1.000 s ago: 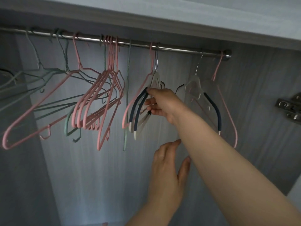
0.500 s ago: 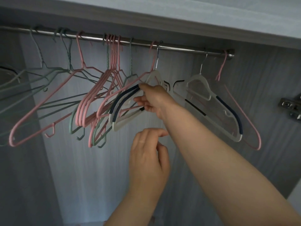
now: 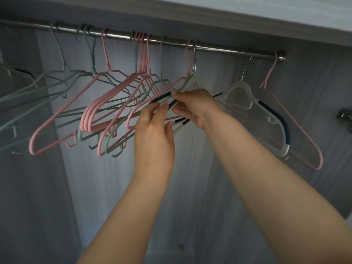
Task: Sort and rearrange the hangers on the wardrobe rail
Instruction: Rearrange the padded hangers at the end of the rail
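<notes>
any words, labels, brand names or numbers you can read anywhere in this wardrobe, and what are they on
None can be read.
The pink wire hangers, green wire hangers, clear plastic hangers with navy grip strips, metal rail and grey wood-grain back panel show no print.
The metal hinge at the right edge is too blurred to tell whether anything is stamped on it.
</notes>
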Demonstrator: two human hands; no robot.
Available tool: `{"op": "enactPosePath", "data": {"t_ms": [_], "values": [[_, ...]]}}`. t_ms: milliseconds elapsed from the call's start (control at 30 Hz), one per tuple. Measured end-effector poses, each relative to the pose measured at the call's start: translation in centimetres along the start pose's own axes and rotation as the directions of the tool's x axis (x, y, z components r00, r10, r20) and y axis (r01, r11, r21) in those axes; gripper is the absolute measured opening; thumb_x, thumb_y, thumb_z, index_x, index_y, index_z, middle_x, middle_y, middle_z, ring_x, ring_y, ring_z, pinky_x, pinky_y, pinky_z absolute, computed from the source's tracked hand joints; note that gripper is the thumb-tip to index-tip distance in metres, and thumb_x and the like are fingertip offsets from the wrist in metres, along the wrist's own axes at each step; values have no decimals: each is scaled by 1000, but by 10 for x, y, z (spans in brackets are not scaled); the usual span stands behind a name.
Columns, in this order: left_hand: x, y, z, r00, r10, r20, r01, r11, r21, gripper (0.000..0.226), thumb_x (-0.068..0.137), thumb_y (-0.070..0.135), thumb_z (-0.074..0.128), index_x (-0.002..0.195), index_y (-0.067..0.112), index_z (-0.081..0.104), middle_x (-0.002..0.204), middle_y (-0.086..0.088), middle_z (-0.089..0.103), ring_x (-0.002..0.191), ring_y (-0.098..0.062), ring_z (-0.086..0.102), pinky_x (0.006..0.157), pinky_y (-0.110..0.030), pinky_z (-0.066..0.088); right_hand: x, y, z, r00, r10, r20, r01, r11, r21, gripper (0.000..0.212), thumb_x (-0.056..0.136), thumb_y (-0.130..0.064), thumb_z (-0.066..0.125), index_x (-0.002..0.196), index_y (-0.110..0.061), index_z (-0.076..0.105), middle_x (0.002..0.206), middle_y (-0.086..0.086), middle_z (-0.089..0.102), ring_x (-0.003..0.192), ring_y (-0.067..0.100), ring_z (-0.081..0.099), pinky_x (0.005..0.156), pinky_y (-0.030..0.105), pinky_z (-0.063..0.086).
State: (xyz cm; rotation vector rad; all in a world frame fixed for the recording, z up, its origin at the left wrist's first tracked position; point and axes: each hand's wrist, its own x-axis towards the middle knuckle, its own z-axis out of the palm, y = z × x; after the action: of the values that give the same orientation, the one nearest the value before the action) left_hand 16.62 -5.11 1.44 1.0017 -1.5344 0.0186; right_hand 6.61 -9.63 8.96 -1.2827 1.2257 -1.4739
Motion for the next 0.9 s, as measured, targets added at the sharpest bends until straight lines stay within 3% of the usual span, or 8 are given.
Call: {"op": "enactPosePath", "data": {"t_ms": [133, 233, 333, 400, 467, 600, 800, 900], "values": [[3, -1, 2, 996, 55, -75, -53, 998, 30, 29, 83, 3, 59, 112, 7, 63, 108, -13, 60, 99, -29, 51, 88, -29, 38, -4, -1, -4, 999, -39, -2, 39, 999, -18, 16, 88, -12, 62, 73, -10, 58, 69, 2, 61, 58, 8, 58, 57, 13, 55], [10, 3, -2, 996, 78, -45, -80, 995, -59, 24, 84, 4, 57, 106, 9, 65, 98, -10, 65, 84, -20, 58, 78, -26, 44, -6, -1, -7, 998, -66, 5, 66, 998, -25, 12, 90, -12, 60, 78, -10, 59, 70, 1, 62, 56, 5, 59, 55, 12, 53], [11, 8, -3, 1000, -11, 24, 15, 980, -199, 26, 87, 8, 55, 111, 15, 63, 97, 1, 68, 79, -11, 62, 75, -22, 49, -9, -6, -11, 995, -100, -11, 100, 995, -7, 8, 90, -12, 59, 83, -8, 59, 72, 2, 63, 55, 6, 60, 50, 12, 51], [9, 13, -3, 985, -135, 107, 168, 884, -435, 24, 87, 10, 57, 108, 20, 63, 93, 7, 67, 77, -7, 65, 74, -20, 52, -11, -9, -14, 992, -119, -36, 119, 993, 2, 13, 89, -12, 60, 77, -10, 57, 70, 2, 61, 56, 8, 59, 48, 12, 50], [9, 19, -3, 947, -223, 231, 321, 682, -657, 19, 86, 10, 59, 98, 24, 65, 89, 7, 68, 72, -5, 66, 67, -15, 52, -13, -11, -20, 991, -123, -56, 123, 992, 10, 14, 90, -14, 59, 76, -13, 57, 69, 1, 60, 57, 10, 57, 47, 12, 48], [3, 26, 4, 883, -246, 399, 468, 413, -782, 17, 83, 9, 61, 90, 23, 68, 83, 7, 72, 72, -6, 68, 67, -13, 52, -17, -8, -36, 988, -112, -107, 117, 992, 50, 15, 93, -18, 55, 78, -14, 57, 71, 1, 59, 58, 12, 55, 45, 14, 47], [-12, 39, 26, 857, -175, 486, 515, 362, -777, 23, 81, 9, 62, 101, 18, 67, 95, 10, 72, 83, -9, 68, 75, -16, 53, -26, 0, -62, 971, -119, -209, 127, 992, 24, 27, 97, -15, 44, 70, -16, 51, 68, 0, 55, 53, 12, 49, 41, 14, 42], [-19, 46, 37, 835, -159, 527, 544, 381, -748, 30, 78, 13, 66, 108, 18, 65, 82, 19, 72, 81, -6, 68, 82, -20, 54, -26, 2, -73, 965, -111, -237, 111, 994, -14, 30, 97, -12, 41, 68, -16, 48, 67, 0, 51, 55, 14, 46, 48, 19, 40]]}}
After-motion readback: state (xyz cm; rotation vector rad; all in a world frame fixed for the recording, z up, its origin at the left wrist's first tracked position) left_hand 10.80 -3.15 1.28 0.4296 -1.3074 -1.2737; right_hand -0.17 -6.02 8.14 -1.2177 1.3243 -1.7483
